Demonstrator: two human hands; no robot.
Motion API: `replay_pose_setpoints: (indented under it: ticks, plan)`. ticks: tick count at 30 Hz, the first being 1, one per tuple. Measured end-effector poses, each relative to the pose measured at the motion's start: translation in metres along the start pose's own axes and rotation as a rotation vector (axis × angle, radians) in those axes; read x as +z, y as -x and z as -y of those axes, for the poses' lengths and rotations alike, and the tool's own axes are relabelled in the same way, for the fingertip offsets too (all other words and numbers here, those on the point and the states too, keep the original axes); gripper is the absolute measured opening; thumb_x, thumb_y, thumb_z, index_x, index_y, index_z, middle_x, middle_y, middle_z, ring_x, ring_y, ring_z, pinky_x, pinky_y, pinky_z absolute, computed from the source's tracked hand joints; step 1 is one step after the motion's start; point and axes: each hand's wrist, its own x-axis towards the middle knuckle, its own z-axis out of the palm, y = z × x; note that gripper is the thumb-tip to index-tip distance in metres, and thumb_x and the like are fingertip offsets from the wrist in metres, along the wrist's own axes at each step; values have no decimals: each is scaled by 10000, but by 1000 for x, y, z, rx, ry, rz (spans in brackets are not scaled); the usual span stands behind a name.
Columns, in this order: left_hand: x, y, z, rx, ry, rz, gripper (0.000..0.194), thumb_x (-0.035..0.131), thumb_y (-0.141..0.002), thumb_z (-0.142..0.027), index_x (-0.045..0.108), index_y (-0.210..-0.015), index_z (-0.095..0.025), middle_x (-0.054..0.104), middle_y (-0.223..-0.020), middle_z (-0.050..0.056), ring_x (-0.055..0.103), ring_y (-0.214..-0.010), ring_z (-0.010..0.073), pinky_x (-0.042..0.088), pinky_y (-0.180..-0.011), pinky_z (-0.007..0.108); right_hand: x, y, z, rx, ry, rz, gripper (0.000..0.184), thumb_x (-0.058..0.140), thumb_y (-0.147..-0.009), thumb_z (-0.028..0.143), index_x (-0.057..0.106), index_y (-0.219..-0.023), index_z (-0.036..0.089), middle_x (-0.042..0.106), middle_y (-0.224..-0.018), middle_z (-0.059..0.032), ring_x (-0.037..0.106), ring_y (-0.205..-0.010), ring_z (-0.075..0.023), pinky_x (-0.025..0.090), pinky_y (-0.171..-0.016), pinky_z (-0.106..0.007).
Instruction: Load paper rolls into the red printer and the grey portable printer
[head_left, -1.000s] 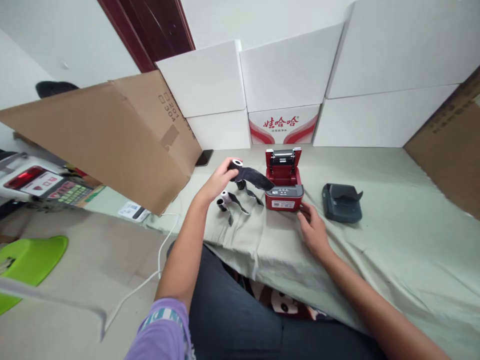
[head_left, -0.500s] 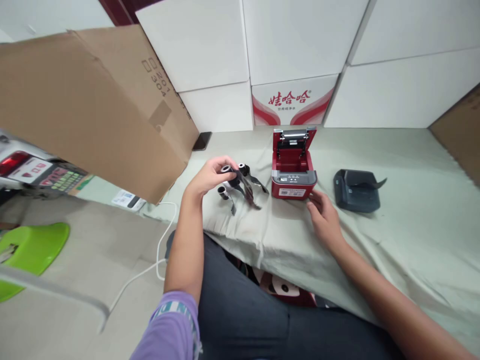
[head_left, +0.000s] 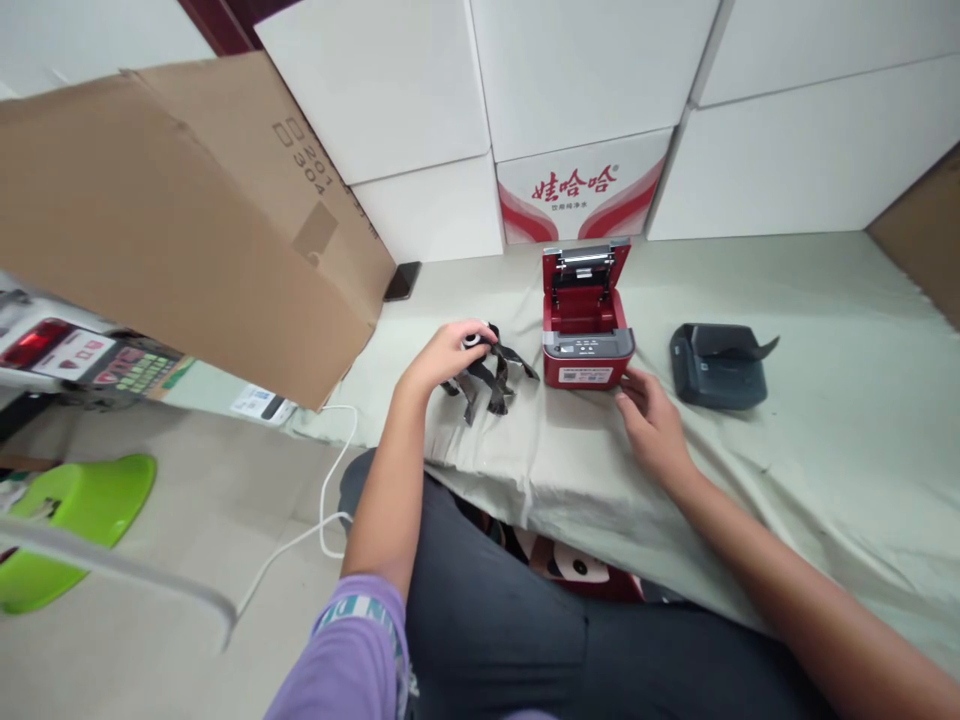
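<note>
My left hand [head_left: 450, 352] pinches a small black paper roll [head_left: 472, 341] with a pale core, its dark tail hanging down. Beside and partly behind it are other such rolls [head_left: 509, 358] with loose dark strips, mostly covered by my fingers. A red label printer [head_left: 589, 374] stands to the right with its lid [head_left: 583, 266] raised and its red paper bay exposed; no roll shows inside. Fingers of my right hand [head_left: 649, 415] curl against the printer's lower front right corner.
A dark grey device [head_left: 718, 375] with a dark strip curling from its top lies right of the printer. White boxes [head_left: 585, 90] stand stacked behind. On the left are a cardboard box [head_left: 187, 230], a phone [head_left: 403, 281] and a white cable [head_left: 325, 490].
My left hand has shifted right with the roll, over the other rolls, hiding more of them. My right hand stays at the printer's corner. The camera view has moved slightly.
</note>
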Motion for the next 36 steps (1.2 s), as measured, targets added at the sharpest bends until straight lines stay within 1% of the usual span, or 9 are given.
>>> replay_pose_setpoints:
  ticks: [2,5,9,12,18,22,28,32,36]
  plan:
    - [3,-1,0,17,-4,-2,209,606,-862,-247,764,-992,-205,757,-1075,45,680,-1042,198,508,-950,315,0,0,0,-3,3,-3,468,601,-924,407,576,-1359,233,675,-1328,-143,654,-1214,-313,500,-1090,-577]
    - [5,-1,-5,29,15,-39,216,610,-882,-271,773,-1004,-201,759,-1074,48,677,-1044,197,509,-890,293,0,0,2,4,15,-1,466,606,-914,395,578,-1349,229,675,-1327,-144,655,-1209,-314,498,-1091,-577]
    - [4,1,-14,29,6,-73,218,611,-896,-272,784,-1008,-200,758,-1070,54,677,-1024,195,507,-793,265,0,0,4,2,14,7,471,611,-913,399,577,-1348,224,671,-1328,-151,654,-1206,-320,483,-1100,-587]
    - [2,3,-19,20,-15,-88,218,609,-904,-272,784,-1012,-203,754,-1070,58,676,-1017,199,514,-758,260,0,0,4,-6,11,10,468,604,-922,407,573,-1354,231,668,-1332,-146,649,-1215,-316,480,-1103,-588]
    - [3,2,-16,41,-164,-74,210,599,-903,-198,787,-994,-214,748,-1038,51,678,-958,193,526,-883,300,1,0,1,-7,12,4,466,609,-918,407,577,-1352,240,668,-1329,-139,650,-1215,-313,490,-1096,-582]
    - [8,-3,-8,90,-295,-24,238,570,-916,-168,790,-993,-217,737,-1030,57,681,-936,198,516,-895,307,1,0,1,-2,14,-2,472,612,-914,398,574,-1356,236,673,-1326,-141,656,-1208,-314,492,-1098,-580]
    - [12,-9,-3,221,-369,32,308,507,-910,-91,780,-1006,-199,730,-1102,74,663,-1058,216,499,-988,338,1,1,1,-14,21,3,469,604,-923,402,569,-1361,236,667,-1338,-138,650,-1219,-310,491,-1104,-571]
    - [10,-10,-1,223,-381,32,371,462,-897,-52,766,-1053,-196,726,-1172,81,644,-1128,222,489,-1046,364,1,1,0,-4,16,3,462,608,-922,404,574,-1353,241,668,-1337,-136,646,-1231,-313,487,-1107,-572]
    - [7,-8,5,179,-405,40,436,455,-854,-17,732,-1143,-190,722,-1200,86,631,-1169,235,475,-1083,392,1,1,0,4,12,10,467,616,-918,391,569,-1357,237,661,-1355,-143,643,-1242,-316,482,-1115,-574]
